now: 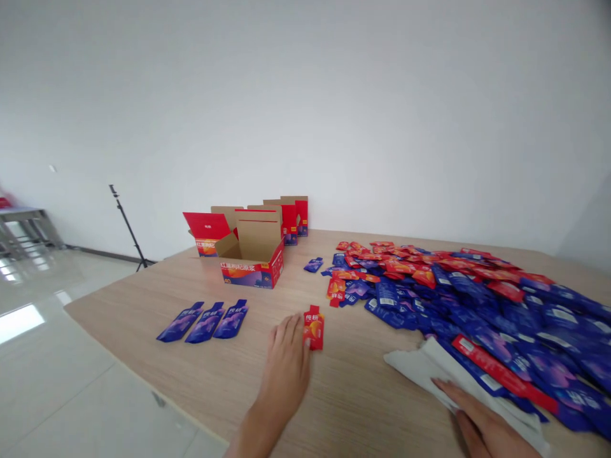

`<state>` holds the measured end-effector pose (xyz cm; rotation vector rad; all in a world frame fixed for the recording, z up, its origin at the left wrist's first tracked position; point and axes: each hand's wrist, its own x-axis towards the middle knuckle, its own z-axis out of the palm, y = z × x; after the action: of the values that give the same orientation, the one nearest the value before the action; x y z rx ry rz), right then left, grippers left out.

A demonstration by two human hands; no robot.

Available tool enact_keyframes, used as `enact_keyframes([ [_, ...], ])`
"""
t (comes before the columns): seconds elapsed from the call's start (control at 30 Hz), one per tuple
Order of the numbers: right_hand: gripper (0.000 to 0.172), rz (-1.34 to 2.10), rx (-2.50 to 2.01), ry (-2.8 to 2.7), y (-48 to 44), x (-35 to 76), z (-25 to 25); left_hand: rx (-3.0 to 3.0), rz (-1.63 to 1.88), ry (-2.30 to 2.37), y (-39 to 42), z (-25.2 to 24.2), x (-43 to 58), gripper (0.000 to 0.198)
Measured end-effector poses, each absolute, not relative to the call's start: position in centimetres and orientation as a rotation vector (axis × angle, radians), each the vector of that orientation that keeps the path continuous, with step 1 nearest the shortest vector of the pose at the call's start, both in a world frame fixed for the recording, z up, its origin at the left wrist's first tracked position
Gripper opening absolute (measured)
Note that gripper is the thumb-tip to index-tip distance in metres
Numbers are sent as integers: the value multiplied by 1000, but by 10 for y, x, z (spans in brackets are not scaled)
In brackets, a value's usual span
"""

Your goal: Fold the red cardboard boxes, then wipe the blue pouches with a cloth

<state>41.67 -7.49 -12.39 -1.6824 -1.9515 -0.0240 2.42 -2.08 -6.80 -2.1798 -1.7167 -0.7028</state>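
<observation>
My left hand [287, 356] is at the left edge of a red pouch [315, 329] that lies flat on the table, with thumb and fingers closed on that edge. At the lower right, my right hand [482, 416] holds a whitish cloth [429, 366], its fingers pressed together on it. The cloth lies against a large heap of blue pouches [458, 305] and red pouches [508, 291]. To the left of my left hand, three blue pouches [205, 322] lie side by side in a slanted row.
An open red and blue carton [248, 273] stands beyond the row, with several more open cartons [206, 234] behind it. A single blue pouch [314, 264] lies between cartons and heap. The wooden table [143, 312] ends at the left. A black stand [128, 226] is on the floor.
</observation>
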Motion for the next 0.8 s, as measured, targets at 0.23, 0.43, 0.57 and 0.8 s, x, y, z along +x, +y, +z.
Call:
enact_keyframes([
  [0.23,47,-32,-1723,-1944,-106,410,-113,-2311,-691,-1580,-32,-82,53,45],
  [0.43,44,-37,-1716,-1904,-111,410,-116,-1750,-688,-2010,3,-80,-23,67],
  [0.57,45,-62,-1721,-1914,-109,408,-115,-1566,-607,-2142,11,-82,-61,72],
  [0.8,46,-138,-1747,-1989,-111,408,-115,-1571,-462,-2195,4,-84,-75,75],
])
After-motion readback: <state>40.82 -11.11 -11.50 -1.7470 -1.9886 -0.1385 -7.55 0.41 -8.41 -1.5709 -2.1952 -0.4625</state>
